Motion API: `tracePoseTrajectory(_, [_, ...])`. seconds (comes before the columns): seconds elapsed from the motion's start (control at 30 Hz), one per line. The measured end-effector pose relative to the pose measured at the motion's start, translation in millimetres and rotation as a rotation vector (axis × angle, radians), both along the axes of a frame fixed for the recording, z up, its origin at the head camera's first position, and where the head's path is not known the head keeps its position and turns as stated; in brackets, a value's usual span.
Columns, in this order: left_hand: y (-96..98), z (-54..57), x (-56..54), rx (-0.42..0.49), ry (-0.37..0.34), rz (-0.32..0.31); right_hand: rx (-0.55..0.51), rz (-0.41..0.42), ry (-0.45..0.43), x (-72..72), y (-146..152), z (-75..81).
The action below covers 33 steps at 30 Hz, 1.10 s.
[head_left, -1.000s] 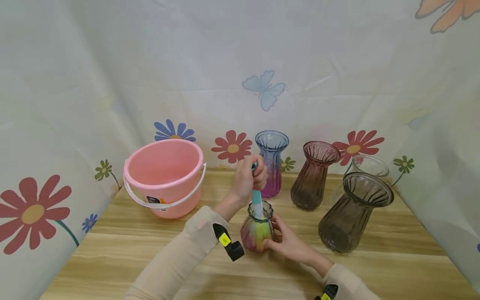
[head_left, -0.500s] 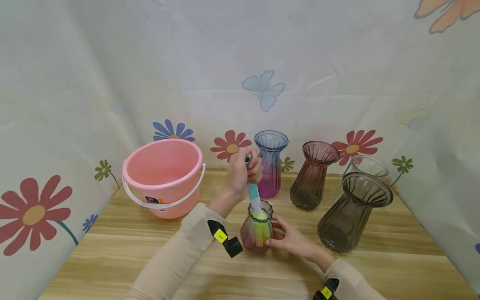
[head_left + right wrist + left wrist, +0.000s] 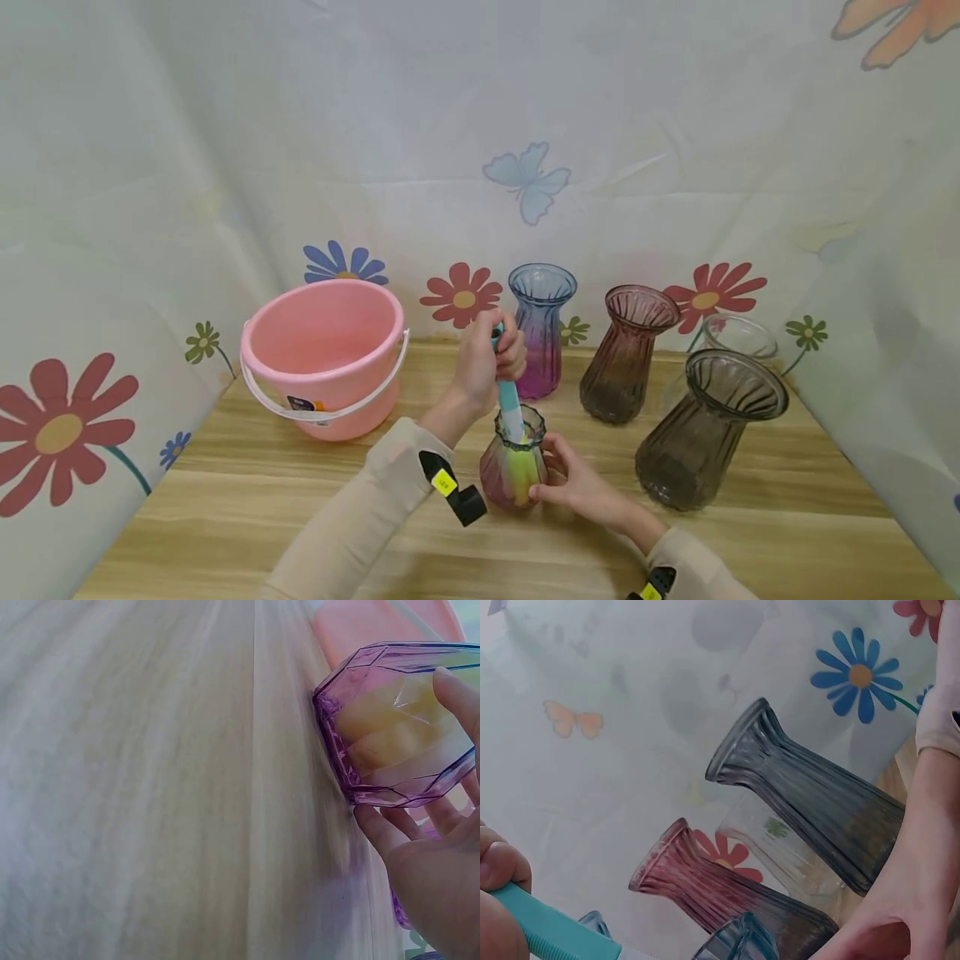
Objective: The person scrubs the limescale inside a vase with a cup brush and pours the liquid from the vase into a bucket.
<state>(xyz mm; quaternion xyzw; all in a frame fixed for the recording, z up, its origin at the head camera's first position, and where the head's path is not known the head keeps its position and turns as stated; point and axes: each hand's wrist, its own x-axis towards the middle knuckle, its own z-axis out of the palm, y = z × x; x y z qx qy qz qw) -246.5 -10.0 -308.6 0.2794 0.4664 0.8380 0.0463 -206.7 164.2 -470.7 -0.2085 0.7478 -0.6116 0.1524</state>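
My left hand (image 3: pixel 486 362) grips the teal handle of a sponge bottle brush (image 3: pixel 509 398), its fingers curled round it. The brush leans down through the scalloped mouth of a small faceted glass vase (image 3: pixel 498 475), tinted purple at the base. Through the glass in the right wrist view shows the brush's yellow sponge head (image 3: pixel 397 727). My right hand (image 3: pixel 581 490) holds the vase from the right, thumb in front and fingers behind, with the vase upright on the table. In the left wrist view the teal handle (image 3: pixel 562 928) sticks out of the left fist.
A pink bucket (image 3: pixel 337 393) with a white handle stands at the left. Behind and right of the hands are taller flared vases: blue-purple (image 3: pixel 540 333), reddish-brown (image 3: pixel 626 354), dark grey (image 3: pixel 693 442) and clear (image 3: pixel 738 333). A flowered curtain (image 3: pixel 420 192) surrounds the wooden table (image 3: pixel 442 550).
My left hand rose and shifted left with the brush, then sank a little, the sponge moving inside the vase. My right hand stays at the vase, which has hardly moved.
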Motion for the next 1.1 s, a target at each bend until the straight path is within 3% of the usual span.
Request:
tracePoseTrajectory(0.3, [1.4, -0.2, 4.3, -0.007, 0.045, 0.003, 0.021, 0.002, 0.001, -1.1, 1, -0.7])
tracePoseTrajectory(0.53, [-0.8, 12.5, 8.3, -0.015, 0.078, 0.021, 0.094, -0.003, 0.080, 2.6, -1, 0.5])
tracePoseTrajectory(0.7, [-3.9, 19.9, 8.3, -0.021, 0.079, 0.022, 0.077, -0.018, 0.056, 3.6, -3, 0.9])
tracePoseTrajectory(1.1, [2.2, 2.2, 12.9, -0.017, 0.093, -0.016, 0.075, -0.041, 0.065, 3.1, -4, 1.4])
